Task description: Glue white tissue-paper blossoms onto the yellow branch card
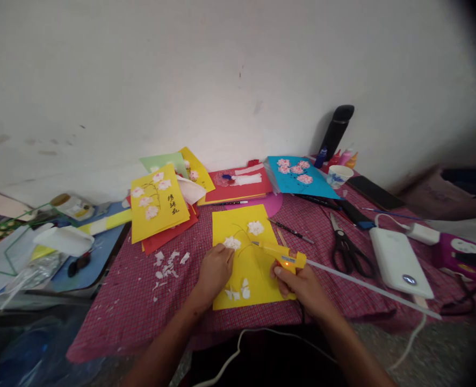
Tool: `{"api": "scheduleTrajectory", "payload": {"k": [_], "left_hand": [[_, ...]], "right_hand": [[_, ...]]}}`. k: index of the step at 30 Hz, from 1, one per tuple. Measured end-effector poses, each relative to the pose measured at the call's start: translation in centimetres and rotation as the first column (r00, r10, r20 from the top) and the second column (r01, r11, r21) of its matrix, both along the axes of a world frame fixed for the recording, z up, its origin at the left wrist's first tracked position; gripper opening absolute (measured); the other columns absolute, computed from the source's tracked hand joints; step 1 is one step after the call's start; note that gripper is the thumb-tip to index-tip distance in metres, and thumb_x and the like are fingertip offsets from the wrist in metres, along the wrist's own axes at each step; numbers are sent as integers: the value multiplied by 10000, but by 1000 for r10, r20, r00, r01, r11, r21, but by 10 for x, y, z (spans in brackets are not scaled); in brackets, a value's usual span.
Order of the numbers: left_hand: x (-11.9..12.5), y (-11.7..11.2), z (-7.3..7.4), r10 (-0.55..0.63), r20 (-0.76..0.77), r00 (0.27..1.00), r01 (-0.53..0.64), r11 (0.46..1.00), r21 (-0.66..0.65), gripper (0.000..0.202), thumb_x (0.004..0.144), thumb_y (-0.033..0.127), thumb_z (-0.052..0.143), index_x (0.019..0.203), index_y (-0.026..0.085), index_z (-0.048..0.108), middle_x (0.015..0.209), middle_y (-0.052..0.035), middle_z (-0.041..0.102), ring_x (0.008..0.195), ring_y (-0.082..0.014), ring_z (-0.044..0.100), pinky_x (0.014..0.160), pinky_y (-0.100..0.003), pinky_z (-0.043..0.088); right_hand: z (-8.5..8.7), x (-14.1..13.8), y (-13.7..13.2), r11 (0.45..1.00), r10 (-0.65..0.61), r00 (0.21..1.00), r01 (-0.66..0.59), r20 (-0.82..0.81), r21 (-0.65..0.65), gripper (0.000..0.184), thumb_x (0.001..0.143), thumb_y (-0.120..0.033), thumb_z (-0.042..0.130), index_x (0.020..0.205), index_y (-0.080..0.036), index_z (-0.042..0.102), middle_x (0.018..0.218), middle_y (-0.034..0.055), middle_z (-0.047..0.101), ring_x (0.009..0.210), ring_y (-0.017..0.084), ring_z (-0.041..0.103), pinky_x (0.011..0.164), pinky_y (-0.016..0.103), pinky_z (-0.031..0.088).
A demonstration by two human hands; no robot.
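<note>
yellow glue gun (283, 256) gripped tight in right hand (302, 285), nozzle over yellow card (244, 252), left hand (216, 269) curled, fingertips pressing white paper flower (232, 243), scissors (348, 250) well apart

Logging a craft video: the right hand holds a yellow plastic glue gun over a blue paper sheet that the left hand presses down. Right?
No: the head view shows the paper sheet is yellow, not blue. The right hand does hold the yellow plastic glue gun over it, and the left hand presses it down.
</note>
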State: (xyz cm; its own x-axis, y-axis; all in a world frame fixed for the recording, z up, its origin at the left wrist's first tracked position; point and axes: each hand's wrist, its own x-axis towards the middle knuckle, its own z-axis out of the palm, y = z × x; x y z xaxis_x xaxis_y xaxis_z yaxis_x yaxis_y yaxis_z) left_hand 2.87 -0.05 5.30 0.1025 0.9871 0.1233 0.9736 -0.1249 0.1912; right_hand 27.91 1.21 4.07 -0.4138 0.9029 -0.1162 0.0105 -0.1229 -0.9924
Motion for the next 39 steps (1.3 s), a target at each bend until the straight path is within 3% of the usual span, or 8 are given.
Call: {"api": "scheduleTrajectory", "payload": {"k": [6, 10, 19, 39], "left_hand": [[-6, -24, -7, -45, 79, 996, 41, 998, 45, 241, 956, 191, 474, 1116, 184, 654, 1070, -78, 654, 1018, -205, 578, 952, -344, 466], [-10, -33, -6, -29, 48, 998, 27, 999, 43, 275, 928, 152, 474, 1136, 189, 650, 1084, -82, 639, 1032, -214, 564, 959, -356, 458], [-4, -19, 15, -58, -103, 993, 50, 995, -84, 281, 906, 152, 486, 1145, 200, 627, 949, -75, 579, 906, -219, 532, 849, -347, 438], [-2, -14, 15, -8, -133, 991, -4, 995, -95, 280, 927, 188, 453, 1157, 201, 613, 966, -81, 574, 884, -218, 529, 799, -352, 422]], "right_hand": [[-1, 0, 0, 1000, -10, 1000, 10, 0, -11, 280, 907, -444, 572, 805, -196, 651, 499, -40, 516, 495, 131, 436, 515, 261, 336], [0, -1, 0, 1000, -13, 1000, 13, 4, -5, 280, 899, -447, 572, 804, -196, 651, 501, -33, 521, 512, 143, 447, 537, 271, 359], [1, -2, 0, 1000, -11, 1000, 11, -18, 3, 271, 910, -437, 571, 837, -184, 633, 494, -42, 516, 493, 127, 432, 530, 270, 342], [4, -2, -1, 1000, 1, 1000, -1, -10, 1, 265, 919, -437, 556, 832, -197, 627, 489, -44, 518, 493, 133, 424, 532, 277, 331]]}}
